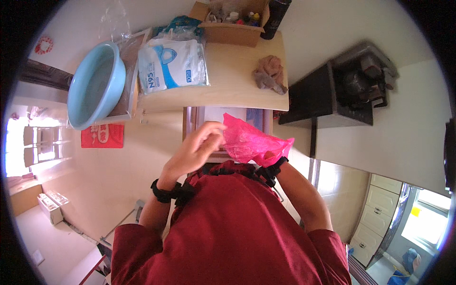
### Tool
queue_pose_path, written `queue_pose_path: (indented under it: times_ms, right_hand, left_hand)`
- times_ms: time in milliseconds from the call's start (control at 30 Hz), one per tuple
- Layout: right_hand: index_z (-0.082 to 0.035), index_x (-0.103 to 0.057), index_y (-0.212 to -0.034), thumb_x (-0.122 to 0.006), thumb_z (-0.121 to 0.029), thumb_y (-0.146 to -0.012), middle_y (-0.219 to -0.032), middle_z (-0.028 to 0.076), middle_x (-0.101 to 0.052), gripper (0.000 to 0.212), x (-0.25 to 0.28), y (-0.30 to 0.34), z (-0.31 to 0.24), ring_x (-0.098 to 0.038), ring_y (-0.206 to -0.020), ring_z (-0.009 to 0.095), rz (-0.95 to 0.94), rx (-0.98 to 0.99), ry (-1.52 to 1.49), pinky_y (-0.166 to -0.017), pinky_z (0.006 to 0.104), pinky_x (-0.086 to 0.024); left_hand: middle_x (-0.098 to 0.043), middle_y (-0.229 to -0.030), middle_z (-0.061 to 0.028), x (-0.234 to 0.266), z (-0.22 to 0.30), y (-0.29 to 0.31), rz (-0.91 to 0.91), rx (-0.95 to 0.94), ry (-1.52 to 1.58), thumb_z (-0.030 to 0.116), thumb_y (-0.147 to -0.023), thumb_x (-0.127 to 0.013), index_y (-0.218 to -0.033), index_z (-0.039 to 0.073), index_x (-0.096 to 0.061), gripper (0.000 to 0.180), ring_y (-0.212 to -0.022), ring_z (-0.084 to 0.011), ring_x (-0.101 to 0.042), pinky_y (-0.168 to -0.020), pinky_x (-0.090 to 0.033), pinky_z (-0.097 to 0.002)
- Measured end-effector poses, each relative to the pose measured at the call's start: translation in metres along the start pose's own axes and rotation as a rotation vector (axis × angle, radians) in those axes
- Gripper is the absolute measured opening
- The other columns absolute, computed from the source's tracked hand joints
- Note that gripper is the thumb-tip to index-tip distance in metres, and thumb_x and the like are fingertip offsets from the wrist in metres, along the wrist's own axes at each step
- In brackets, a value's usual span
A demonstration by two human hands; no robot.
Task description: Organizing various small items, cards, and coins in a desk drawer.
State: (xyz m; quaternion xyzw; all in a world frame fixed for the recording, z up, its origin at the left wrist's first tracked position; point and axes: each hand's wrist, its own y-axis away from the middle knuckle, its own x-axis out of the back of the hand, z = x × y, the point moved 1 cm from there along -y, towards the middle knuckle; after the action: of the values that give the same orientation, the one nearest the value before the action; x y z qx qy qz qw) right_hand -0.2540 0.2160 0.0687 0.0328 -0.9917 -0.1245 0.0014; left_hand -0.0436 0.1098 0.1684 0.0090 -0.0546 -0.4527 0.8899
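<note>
A thin, crumpled pink plastic bag (247, 141) spreads between my hands, in front of my red shirt and over an open drawer (223, 114). My left hand (197, 148) is at the bag's left edge, its fingers curled, with the fingertips against the plastic. The pink film covers most of my right hand (270, 157), which looks to be inside the bag at its right end; its fingers are hidden. Black bands circle both wrists.
Above the drawer, a wooden table (232, 71) holds a white-and-blue mask packet (173, 66), a crumpled brown cloth (270, 73) and a cardboard box (230, 34) of small items. A light-blue basin (97, 85) stands left; a black cabinet (308, 95) stands right.
</note>
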Motion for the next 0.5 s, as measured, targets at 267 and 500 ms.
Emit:
queue_pose_path:
  times_ms: [267,500]
  right_hand:
    - [-0.005,-0.045,-0.133,-0.055,-0.015,-0.093,-0.124,0.010,-0.056,0.042,-0.002,0.008,-0.053,-0.055,-0.108,0.020,-0.025,0.102,-0.128,-0.095,0.0331,-0.044]
    - [-0.005,-0.041,-0.137,-0.056,-0.017,-0.093,-0.128,0.010,-0.053,0.048,-0.004,0.007,-0.066,-0.054,-0.112,0.019,-0.067,0.117,-0.143,-0.098,0.0325,-0.043]
  left_hand:
    - [-0.057,-0.115,-0.0109,-0.002,-0.071,0.011,0.108,0.451,0.191,0.033,-0.103,-0.036,-0.133,0.005,-0.040,0.041,-0.096,-0.0169,-0.061,-0.078,-0.052,-0.0299]
    - [-0.053,-0.129,-0.0113,-0.024,-0.085,-0.010,0.005,0.298,0.811,0.029,-0.103,-0.036,-0.136,0.003,-0.038,0.043,-0.116,-0.0214,-0.055,-0.097,-0.048,-0.0364]
